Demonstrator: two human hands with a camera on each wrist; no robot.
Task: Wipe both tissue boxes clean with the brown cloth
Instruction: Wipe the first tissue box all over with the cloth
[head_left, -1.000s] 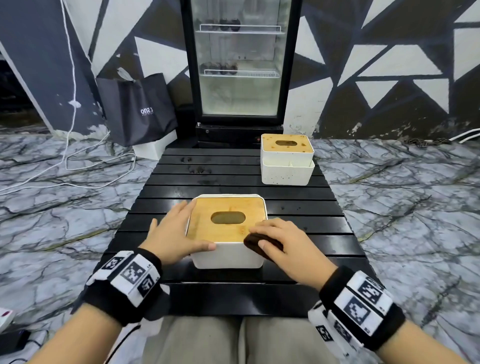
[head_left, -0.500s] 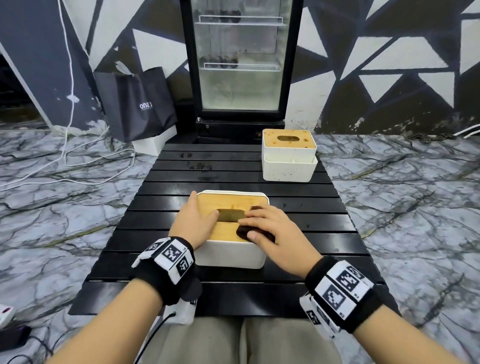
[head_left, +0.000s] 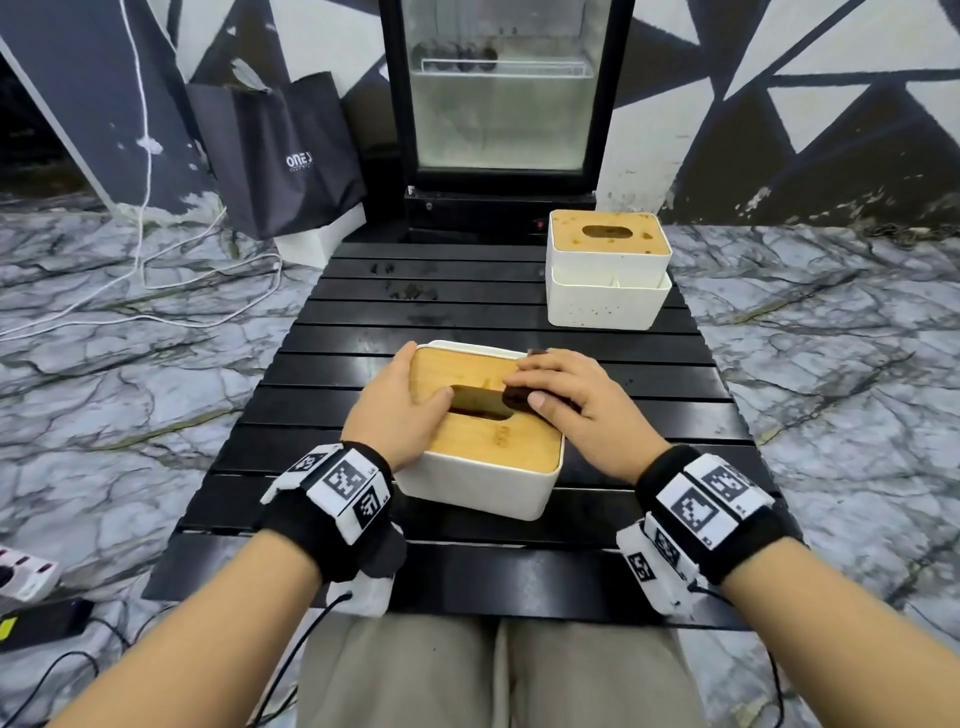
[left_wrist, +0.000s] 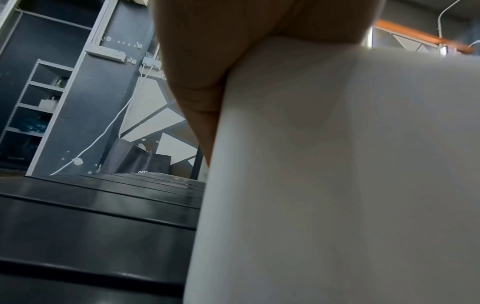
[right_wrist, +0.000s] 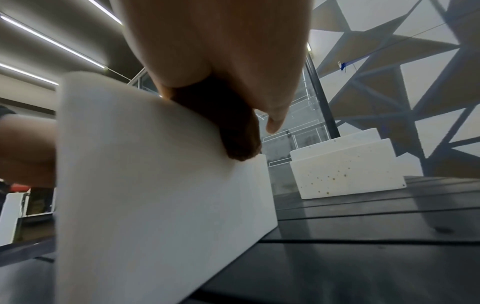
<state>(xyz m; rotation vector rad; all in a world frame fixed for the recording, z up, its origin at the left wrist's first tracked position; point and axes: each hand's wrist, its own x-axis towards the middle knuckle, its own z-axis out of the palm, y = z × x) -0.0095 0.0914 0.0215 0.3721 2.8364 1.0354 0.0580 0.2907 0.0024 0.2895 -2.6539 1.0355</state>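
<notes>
The main risk is the near box (head_left: 483, 441) sliding or turning on the slatted surface (head_left: 649, 415) if the right hand (head_left: 576, 410) pushes the cloth (head_left: 515, 399) harder than the left hand (head_left: 400, 415) can brace. The box already sits slightly askew, and a skid could send it toward the front edge. The cloth could also snag at the oval slot in the wooden lid, since it lies right at the slot's right end, or bunch up so that only fingers rub the wood. The left hand lies flat along the box's left side, fingers straight and the thumb on the lid at the slot's left end, grasping nothing. The right hand presses the dark brown cloth down under curled fingers; in the right wrist view the cloth (right_wrist: 233, 131) bulges out beneath them over the lid's far right edge. The far box (head_left: 605, 275), well apart at the back right, is speckled with stains and looks not yet wiped.
</notes>
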